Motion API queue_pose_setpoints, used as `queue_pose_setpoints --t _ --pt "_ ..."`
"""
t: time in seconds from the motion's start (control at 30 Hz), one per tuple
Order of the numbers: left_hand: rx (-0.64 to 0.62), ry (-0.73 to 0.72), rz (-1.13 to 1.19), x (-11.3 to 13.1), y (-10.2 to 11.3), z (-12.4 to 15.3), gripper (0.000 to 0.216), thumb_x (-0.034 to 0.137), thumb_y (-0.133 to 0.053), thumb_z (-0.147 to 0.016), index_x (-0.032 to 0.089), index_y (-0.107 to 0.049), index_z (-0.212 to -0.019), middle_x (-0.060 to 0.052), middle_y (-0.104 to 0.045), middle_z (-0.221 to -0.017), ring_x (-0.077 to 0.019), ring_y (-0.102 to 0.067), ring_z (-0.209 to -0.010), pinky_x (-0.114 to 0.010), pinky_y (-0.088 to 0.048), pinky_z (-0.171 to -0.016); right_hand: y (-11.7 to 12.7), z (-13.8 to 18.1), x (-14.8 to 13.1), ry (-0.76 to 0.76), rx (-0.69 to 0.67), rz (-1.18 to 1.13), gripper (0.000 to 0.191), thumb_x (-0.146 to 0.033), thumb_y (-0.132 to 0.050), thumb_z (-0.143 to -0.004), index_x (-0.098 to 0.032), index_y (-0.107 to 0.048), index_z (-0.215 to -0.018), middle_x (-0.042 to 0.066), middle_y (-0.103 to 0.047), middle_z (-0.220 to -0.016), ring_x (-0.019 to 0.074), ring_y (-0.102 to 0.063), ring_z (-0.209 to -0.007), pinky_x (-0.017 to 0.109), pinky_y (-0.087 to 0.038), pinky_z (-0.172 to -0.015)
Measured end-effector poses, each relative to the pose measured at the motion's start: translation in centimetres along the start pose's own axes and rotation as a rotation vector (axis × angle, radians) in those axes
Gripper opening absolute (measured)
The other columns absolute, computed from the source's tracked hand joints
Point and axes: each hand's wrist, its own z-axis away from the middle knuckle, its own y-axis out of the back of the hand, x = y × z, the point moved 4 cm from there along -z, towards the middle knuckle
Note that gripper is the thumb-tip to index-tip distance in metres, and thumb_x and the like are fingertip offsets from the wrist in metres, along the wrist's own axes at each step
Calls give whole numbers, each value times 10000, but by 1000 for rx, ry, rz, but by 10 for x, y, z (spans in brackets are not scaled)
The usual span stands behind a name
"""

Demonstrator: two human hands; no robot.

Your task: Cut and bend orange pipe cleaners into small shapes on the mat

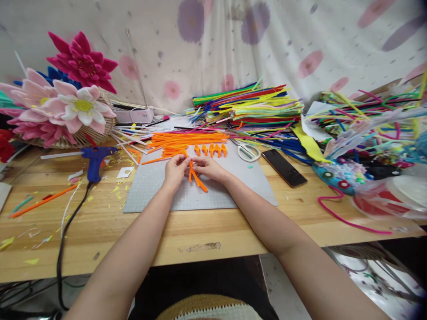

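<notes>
Orange pipe cleaners are pinched between my two hands above the grey cutting mat, their loose ends hanging toward me. My left hand grips them from the left, fingers closed near the top. From the right, my right hand closes its fingertips on the same strands; the exact grip is partly hidden. Just beyond my hands lies a pile of straight orange pipe cleaners. Beside that pile, several small shaped orange pieces stand in a row on the mat.
Scissors and a black phone lie right of the mat. A blue glue gun with its cord rests left, among yellow scraps. Fuzzy flowers stand back left. Bundled coloured pipe cleaners line the back; a plastic tub sits far right.
</notes>
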Motion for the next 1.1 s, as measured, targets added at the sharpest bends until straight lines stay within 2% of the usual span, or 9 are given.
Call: queue_pose_setpoints --t 0.13,0.27,0.37,0.47,0.57,0.7,0.87,0.97,1.1 --pt "-13 -5 40 -1 0 0 308 384 -713 -571 156 -534 -677 27 -536 -658 -95 -519 -593 -228 -459 -532 1 -1 0 34 23 77 233 -157 -562 -665 -161 -610 -893 -56 -576 -613 61 -510 -525 173 -403 -487" --pt "-71 -16 57 -5 -2 -2 298 386 -702 -588 152 -545 -685 15 -563 -677 -107 -555 -633 -248 -485 -593 5 -2 5 -7 186 48 327 -135 -551 -660 -185 -510 -980 -65 -582 -636 74 -537 -539 197 -430 -521" --pt "-118 -1 41 -7 -3 -3 321 344 -733 -551 153 -559 -741 5 -601 -729 -118 -590 -664 -257 -491 -633 6 0 6 -36 241 44 249 -157 -548 -674 -195 -444 -897 -64 -592 -635 89 -566 -551 209 -440 -525" --pt "-164 38 38 -7 -2 -3 341 327 -750 -526 154 -565 -755 3 -615 -721 -108 -586 -618 -233 -471 -593 3 2 4 -38 154 103 187 -130 -535 -668 -192 -424 -806 -60 -591 -598 88 -562 -540 190 -411 -509" --pt "-204 54 26 -4 -2 -3 316 350 -742 -542 147 -572 -714 16 -583 -627 -82 -527 -509 -205 -417 -494 -1 4 2 -29 9 50 243 -121 -544 -650 -202 -389 -818 -62 -601 -600 90 -560 -540 185 -401 -505" --pt "-122 32 19 -3 2 -4 306 344 -743 -534 151 -549 -670 44 -522 -553 -70 -467 -433 -199 -373 -421 -6 7 -1 -39 -100 -39 319 -148 -572 -625 -214 -338 -831 -49 -635 -662 86 -550 -541 178 -389 -491" --pt "-2 -109 -30 -2 9 -8 253 311 -713 -568 151 -574 -706 11 -585 -669 -100 -535 -551 -242 -463 -528 -7 10 -10 -53 -49 -15 243 -246 -549 -694 -211 -338 -809 -21 -638 -730 72 -502 -530 180 -359 -476" --pt "52 -171 -84 -2 13 -11 213 297 -696 -589 153 -573 -687 4 -597 -681 -97 -536 -555 -237 -467 -541 -7 10 -15 24 -8 130 263 -345 -592 -696 -193 -387 -759 -30 -572 -688 69 -464 -549 191 -346 -493" --pt "114 -164 -46 -1 16 -11 202 295 -692 -597 160 -561 -672 17 -581 -649 -94 -528 -548 -227 -464 -531 -8 9 -13 59 34 339 268 -371 -602 -693 -174 -426 -652 -57 -445 -577 61 -410 -515 204 -337 -497"
